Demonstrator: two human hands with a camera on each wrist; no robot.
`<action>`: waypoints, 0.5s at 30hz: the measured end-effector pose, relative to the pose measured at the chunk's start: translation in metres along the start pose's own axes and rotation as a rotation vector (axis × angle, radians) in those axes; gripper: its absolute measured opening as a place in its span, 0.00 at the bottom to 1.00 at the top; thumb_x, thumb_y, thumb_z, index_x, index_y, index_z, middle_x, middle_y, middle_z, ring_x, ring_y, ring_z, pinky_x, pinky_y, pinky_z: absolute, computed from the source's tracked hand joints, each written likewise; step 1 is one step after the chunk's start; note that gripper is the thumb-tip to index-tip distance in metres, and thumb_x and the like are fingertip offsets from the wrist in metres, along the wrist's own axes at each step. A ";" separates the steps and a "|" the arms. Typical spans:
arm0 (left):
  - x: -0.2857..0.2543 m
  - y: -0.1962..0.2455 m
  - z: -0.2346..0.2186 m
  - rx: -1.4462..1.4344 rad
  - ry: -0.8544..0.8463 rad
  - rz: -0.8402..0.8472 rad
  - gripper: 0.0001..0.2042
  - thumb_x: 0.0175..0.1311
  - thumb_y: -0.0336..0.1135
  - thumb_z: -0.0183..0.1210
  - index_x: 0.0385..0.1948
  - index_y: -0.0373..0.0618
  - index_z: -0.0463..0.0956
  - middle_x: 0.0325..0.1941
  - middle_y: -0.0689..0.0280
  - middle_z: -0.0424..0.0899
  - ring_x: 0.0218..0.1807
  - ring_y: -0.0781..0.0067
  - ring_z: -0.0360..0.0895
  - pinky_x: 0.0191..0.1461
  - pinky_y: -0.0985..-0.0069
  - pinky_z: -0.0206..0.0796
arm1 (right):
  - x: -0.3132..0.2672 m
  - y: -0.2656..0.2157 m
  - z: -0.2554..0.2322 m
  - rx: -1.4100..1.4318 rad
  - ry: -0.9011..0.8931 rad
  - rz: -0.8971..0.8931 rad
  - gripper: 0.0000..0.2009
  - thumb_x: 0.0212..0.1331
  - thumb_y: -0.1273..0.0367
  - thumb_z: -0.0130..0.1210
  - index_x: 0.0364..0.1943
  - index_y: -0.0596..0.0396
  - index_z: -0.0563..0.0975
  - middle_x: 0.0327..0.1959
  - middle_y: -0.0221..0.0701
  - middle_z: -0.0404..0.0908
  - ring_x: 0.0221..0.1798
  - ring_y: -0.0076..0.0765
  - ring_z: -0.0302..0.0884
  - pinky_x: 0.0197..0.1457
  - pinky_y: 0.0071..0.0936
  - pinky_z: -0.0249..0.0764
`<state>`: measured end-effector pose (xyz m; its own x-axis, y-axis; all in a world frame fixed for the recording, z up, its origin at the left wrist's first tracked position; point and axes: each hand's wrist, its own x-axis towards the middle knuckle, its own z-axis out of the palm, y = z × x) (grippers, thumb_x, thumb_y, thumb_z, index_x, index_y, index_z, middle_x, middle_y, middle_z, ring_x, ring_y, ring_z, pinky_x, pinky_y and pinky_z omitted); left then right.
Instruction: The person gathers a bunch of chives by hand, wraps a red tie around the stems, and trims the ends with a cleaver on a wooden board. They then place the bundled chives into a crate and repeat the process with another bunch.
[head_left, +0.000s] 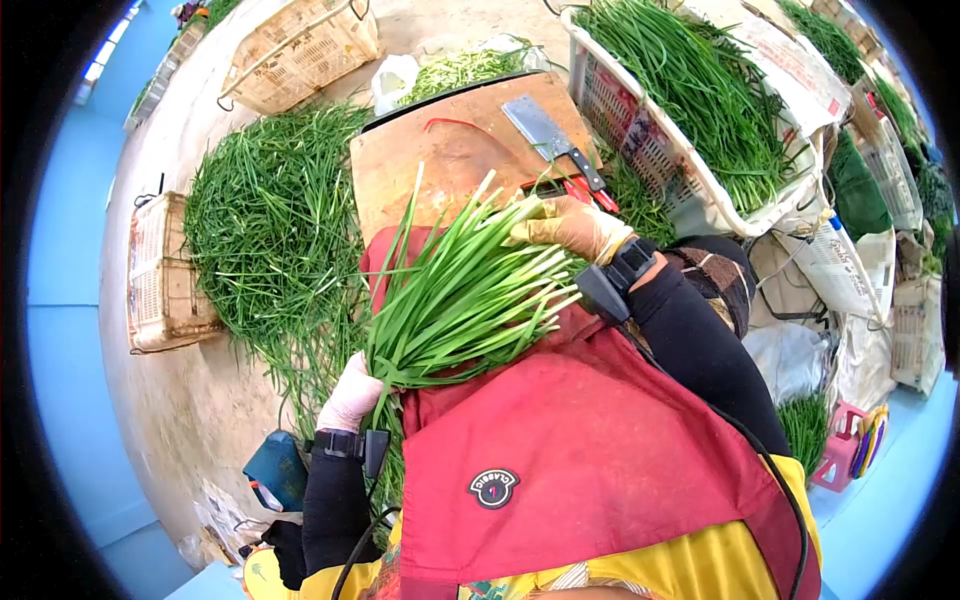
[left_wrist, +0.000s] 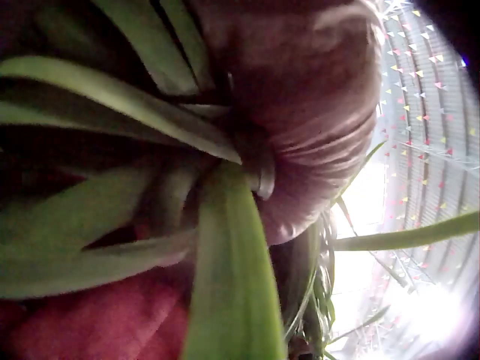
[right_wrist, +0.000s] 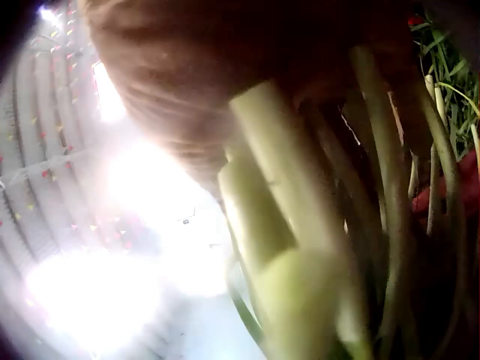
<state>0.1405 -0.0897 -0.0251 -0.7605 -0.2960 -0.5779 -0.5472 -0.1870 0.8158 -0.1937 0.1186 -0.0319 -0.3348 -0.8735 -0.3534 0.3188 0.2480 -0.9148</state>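
A bunch of garlic chives (head_left: 470, 300) lies across the lap over a red apron (head_left: 600, 400), held from both ends. My gloved left hand (head_left: 350, 395) grips the leafy green tips at the lower left. In the left wrist view, flat leaves (left_wrist: 232, 262) come out past the curled glove (left_wrist: 300, 97). At the pale stem end, my right hand (head_left: 575, 230), in a yellowish glove, holds the stalks from above. The right wrist view has thick cut stem ends (right_wrist: 277, 165) close under that glove; its fingertips are mostly hidden.
Ahead stands a wooden board (head_left: 400, 165) with a cleaver (head_left: 545, 130) and a red-handled tool (head_left: 590, 193). A large heap of chives (head_left: 275, 210) covers the floor at left. Crates stand around, including a full white crate (head_left: 655, 130) at right and a beige crate (head_left: 165, 270) at left.
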 end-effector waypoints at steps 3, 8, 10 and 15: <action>0.003 -0.007 -0.003 -0.016 -0.008 0.006 0.14 0.58 0.21 0.61 0.47 0.39 0.80 0.45 0.69 0.85 0.44 0.80 0.79 0.51 0.77 0.71 | 0.001 0.001 0.002 0.043 0.023 -0.022 0.14 0.61 0.63 0.62 0.44 0.58 0.83 0.38 0.28 0.85 0.40 0.24 0.79 0.48 0.25 0.73; 0.005 -0.007 -0.001 -0.022 0.011 -0.001 0.14 0.58 0.21 0.61 0.46 0.40 0.80 0.43 0.69 0.85 0.41 0.81 0.79 0.46 0.79 0.72 | 0.009 0.013 -0.016 -0.040 0.410 -0.249 0.08 0.65 0.66 0.57 0.36 0.56 0.82 0.30 0.26 0.83 0.30 0.22 0.76 0.35 0.22 0.72; 0.006 -0.010 -0.002 -0.015 0.005 0.056 0.14 0.57 0.21 0.62 0.46 0.40 0.80 0.42 0.70 0.85 0.40 0.82 0.79 0.44 0.80 0.72 | -0.005 0.010 -0.052 0.155 0.655 -0.294 0.07 0.66 0.68 0.54 0.35 0.56 0.81 0.26 0.26 0.80 0.25 0.20 0.73 0.30 0.19 0.71; 0.002 -0.006 -0.003 -0.007 0.000 0.014 0.14 0.57 0.21 0.62 0.45 0.40 0.80 0.40 0.70 0.85 0.37 0.81 0.79 0.41 0.79 0.72 | -0.068 0.002 -0.145 0.055 0.939 -0.465 0.10 0.68 0.64 0.54 0.40 0.57 0.79 0.28 0.28 0.82 0.25 0.17 0.74 0.27 0.12 0.70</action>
<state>0.1435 -0.0918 -0.0315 -0.7680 -0.2987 -0.5666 -0.5342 -0.1895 0.8239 -0.2988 0.2398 -0.0381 -0.9806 -0.1962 -0.0008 0.0145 -0.0686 -0.9975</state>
